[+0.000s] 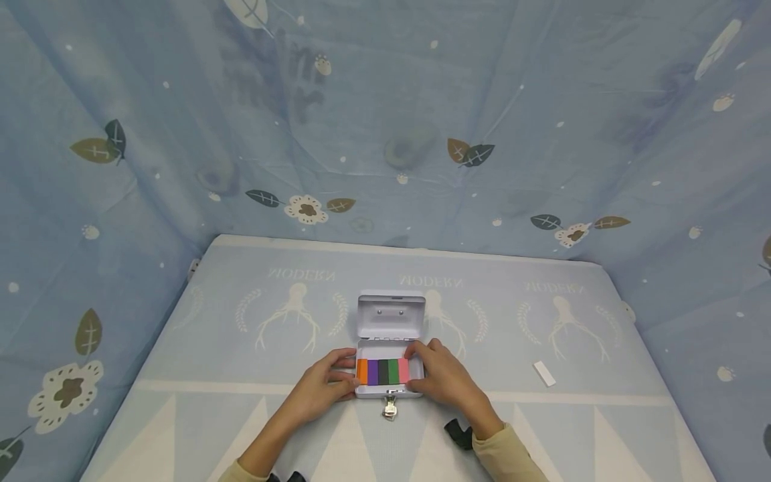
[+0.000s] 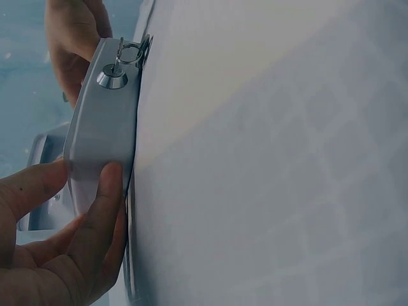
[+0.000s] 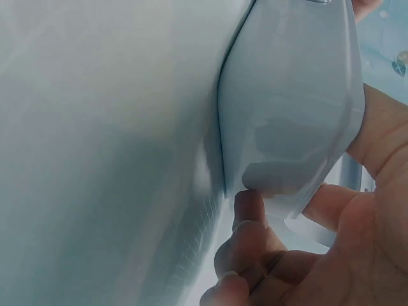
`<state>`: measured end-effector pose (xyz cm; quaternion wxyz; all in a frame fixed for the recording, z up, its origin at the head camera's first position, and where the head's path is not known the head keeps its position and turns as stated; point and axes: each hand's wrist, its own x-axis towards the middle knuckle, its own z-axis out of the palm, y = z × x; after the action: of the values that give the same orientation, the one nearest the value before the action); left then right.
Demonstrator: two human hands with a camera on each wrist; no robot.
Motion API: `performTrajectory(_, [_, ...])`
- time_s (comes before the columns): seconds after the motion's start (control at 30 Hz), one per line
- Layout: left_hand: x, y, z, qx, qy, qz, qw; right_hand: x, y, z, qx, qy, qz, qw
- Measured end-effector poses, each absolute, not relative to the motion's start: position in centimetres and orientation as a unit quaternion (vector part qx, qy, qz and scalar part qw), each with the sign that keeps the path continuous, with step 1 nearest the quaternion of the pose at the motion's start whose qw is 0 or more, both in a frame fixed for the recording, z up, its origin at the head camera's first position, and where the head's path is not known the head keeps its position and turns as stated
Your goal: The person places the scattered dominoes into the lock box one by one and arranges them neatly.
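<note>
A small pale metal cash box (image 1: 371, 393) stands on the table with its lid (image 1: 391, 324) raised. Inside lies a row of coloured blocks: orange (image 1: 362, 371), purple (image 1: 373, 372), black (image 1: 383, 372), green (image 1: 393, 371) and pink (image 1: 403, 370). My left hand (image 1: 320, 388) grips the box's left side, thumb at the rim and fingers against the outer wall. Thumb and forefinger of my right hand (image 1: 447, 376) reach over the right rim and pinch the pink block at its near and far ends. A key (image 2: 119, 58) sits in the front lock (image 2: 112, 78).
A white block (image 1: 544, 373) lies on the patterned tablecloth (image 1: 578, 428), to the right of the box. Dark wrist-worn gear (image 1: 459, 434) shows by the right sleeve. A blue printed curtain (image 1: 385, 120) surrounds the table's back and sides.
</note>
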<state>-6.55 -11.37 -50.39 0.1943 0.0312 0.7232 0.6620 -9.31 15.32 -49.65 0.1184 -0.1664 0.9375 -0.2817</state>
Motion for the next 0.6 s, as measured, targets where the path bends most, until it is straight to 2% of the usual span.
performTrajectory(0.6, [-6.52,-11.43,-50.6,0.038,0.719,0.667,0.193,-9.26,15.31,-49.7,-0.169,0.934,-0.292,0.114])
